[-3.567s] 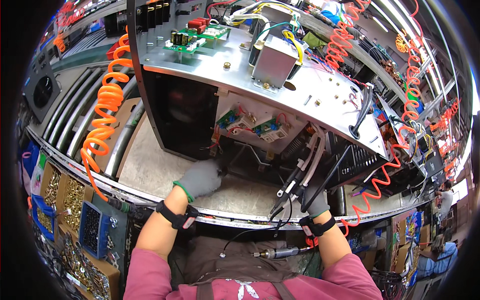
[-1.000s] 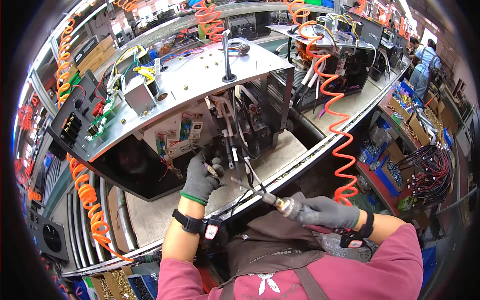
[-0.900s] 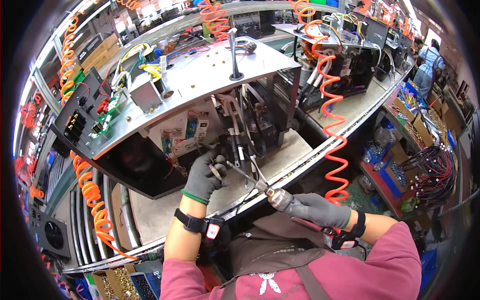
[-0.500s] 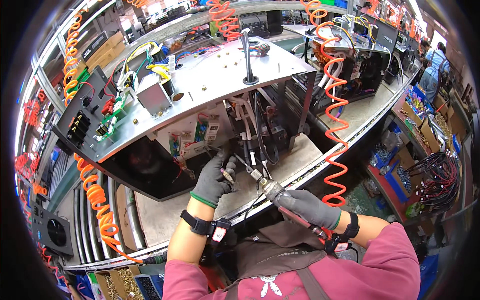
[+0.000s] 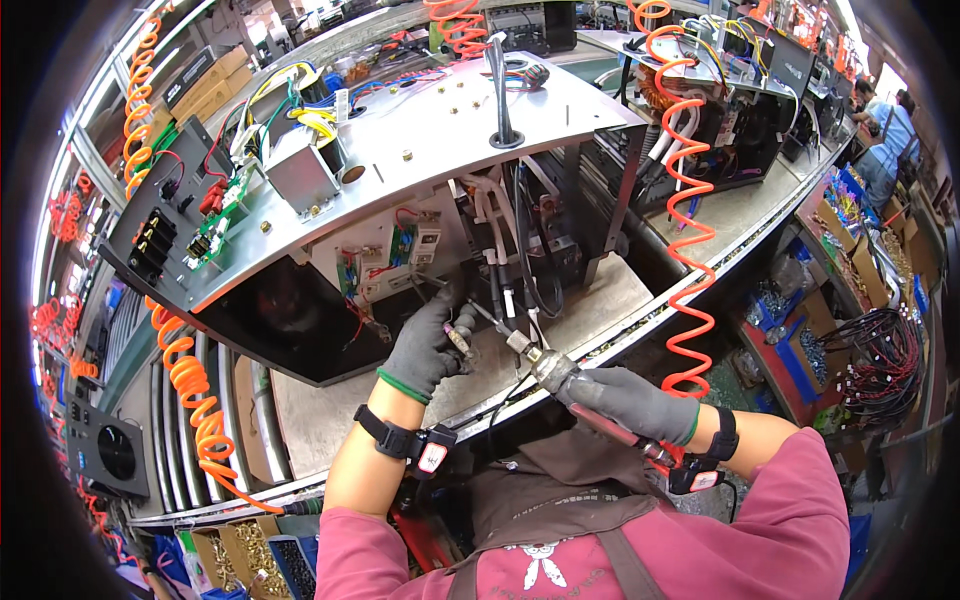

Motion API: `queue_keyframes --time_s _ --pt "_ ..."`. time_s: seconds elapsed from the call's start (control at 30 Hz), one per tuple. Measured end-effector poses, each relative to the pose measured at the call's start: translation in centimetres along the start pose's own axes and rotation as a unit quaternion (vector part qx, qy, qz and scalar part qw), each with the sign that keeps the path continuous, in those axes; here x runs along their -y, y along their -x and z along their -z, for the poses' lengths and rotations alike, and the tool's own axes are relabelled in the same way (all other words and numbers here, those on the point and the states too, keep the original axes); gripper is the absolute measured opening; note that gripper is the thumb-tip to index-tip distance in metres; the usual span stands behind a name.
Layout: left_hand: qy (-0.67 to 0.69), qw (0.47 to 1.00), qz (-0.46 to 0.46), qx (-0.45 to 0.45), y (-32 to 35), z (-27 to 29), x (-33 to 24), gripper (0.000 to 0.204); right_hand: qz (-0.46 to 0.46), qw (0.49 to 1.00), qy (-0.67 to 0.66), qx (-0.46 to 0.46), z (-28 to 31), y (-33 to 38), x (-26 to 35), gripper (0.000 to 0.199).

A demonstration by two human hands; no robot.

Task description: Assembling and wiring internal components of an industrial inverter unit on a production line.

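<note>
My right hand (image 5: pixel 636 402), in a grey glove, is wrapped round an air screwdriver (image 5: pixel 552 368) with a metal nose and a red body. Its thin bit slants up and left toward the fingers of my left hand (image 5: pixel 420 348). That gloved hand is bent closed in front of the cabinet's open side; a small part with a purplish and brass tint (image 5: pixel 459 340) shows at its fingers. Behind both hands stands a metal cabinet (image 5: pixel 400 170) with its side open. Inside are a white panel with small circuit boards (image 5: pixel 402 245) and thick cables with white sleeves (image 5: pixel 500 270).
Orange coiled air hoses hang at the right (image 5: pixel 690 230) and left (image 5: pixel 185 370). A second opened cabinet (image 5: pixel 730 130) stands farther along the line. Rollers (image 5: pixel 200 430) run at the left. Bins of screws (image 5: pixel 262 560) sit low left, and wire bundles (image 5: pixel 880 365) lie at the right.
The view has shifted slightly. Both hands keep nearly the same pose, with the screwdriver still angled toward my left fingers.
</note>
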State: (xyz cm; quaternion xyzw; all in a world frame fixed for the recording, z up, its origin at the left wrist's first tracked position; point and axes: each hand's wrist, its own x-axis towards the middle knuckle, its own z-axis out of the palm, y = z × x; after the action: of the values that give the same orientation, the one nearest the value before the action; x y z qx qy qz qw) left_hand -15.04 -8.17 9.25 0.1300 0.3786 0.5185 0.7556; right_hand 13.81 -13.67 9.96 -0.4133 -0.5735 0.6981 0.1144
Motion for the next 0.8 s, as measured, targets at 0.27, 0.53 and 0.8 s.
queue_keyframes --time_s 0.27,0.53,0.8 --pt "-0.026 0.997 0.028 -0.069 0.5 -0.7 -0.4 0.022 -0.010 1.000 0.001 0.008 0.8 0.2 0.6 0.050" --pt "-0.041 0.998 0.020 -0.053 0.4 -0.2 -0.5 0.017 -0.059 0.996 -0.071 0.015 0.0 0.4 1.5 0.048" --pt "-0.177 0.956 -0.134 -0.193 -0.4 -0.3 1.7 0.038 0.000 0.993 -0.119 -0.019 -2.6 -0.5 1.4 0.041"
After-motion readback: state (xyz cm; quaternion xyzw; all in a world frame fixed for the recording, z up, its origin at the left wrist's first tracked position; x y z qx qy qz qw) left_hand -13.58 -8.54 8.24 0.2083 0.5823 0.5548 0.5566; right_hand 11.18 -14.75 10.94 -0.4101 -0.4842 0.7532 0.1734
